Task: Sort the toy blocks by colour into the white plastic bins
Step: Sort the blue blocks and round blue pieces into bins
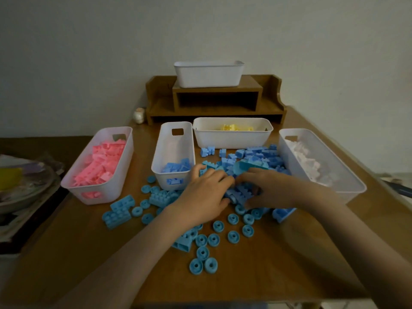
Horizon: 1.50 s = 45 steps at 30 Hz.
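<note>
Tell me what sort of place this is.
Likely a home desk corner: a brown wooden table set against a plain white wall, a stepped wooden desktop shelf, and white plastic bins of toy blocks.

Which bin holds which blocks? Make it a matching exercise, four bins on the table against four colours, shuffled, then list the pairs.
Bins:
1. left bin
2. middle bin
3. far bin
4. right bin

Contents:
A. yellow blocks
B. white blocks
C. pink blocks
D. blue blocks

Pairs: 1-C, 2-D, 3-A, 4-B.
</note>
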Each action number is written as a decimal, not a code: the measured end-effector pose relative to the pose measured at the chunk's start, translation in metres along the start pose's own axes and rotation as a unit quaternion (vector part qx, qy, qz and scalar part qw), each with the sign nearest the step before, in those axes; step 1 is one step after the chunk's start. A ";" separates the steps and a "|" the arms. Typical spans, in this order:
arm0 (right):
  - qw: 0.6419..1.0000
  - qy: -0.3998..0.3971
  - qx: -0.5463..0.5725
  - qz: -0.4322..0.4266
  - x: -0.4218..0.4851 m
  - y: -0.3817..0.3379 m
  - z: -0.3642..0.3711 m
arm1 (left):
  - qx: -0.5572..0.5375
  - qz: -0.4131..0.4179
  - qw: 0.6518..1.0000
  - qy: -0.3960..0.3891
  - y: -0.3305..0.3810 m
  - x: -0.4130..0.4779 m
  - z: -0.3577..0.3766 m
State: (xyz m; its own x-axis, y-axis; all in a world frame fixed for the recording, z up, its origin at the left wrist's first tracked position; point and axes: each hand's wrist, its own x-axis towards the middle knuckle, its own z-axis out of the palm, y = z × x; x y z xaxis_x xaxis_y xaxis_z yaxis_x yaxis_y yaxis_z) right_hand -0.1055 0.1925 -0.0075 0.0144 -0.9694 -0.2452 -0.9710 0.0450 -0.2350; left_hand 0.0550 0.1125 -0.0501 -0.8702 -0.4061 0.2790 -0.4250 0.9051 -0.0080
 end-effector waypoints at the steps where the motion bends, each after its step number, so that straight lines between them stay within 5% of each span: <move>1: 1.000 0.001 0.016 -0.010 0.001 0.001 0.000 | -0.004 -0.004 1.000 0.006 0.000 -0.001 0.001; 13: 0.990 0.044 0.112 -0.076 0.022 0.009 0.019 | -0.039 -0.055 0.997 0.044 -0.009 -0.007 0.001; 26: 0.973 0.147 0.177 -0.037 0.018 0.018 0.026 | -0.118 -0.114 0.981 0.107 -0.006 -0.007 -0.003; 45: 0.973 0.212 0.087 -0.039 0.021 0.016 0.033 | -0.124 -0.133 0.975 0.128 -0.008 -0.007 -0.003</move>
State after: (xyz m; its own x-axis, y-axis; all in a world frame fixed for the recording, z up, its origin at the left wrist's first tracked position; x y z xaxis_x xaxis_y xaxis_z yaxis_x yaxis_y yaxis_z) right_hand -0.1130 0.1805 -0.0479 -0.0498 -0.9824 0.1800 -0.9148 -0.0274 -0.4029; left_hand 0.0654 0.1083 -0.0490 -0.6324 -0.6154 0.4704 -0.5263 0.7870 0.3219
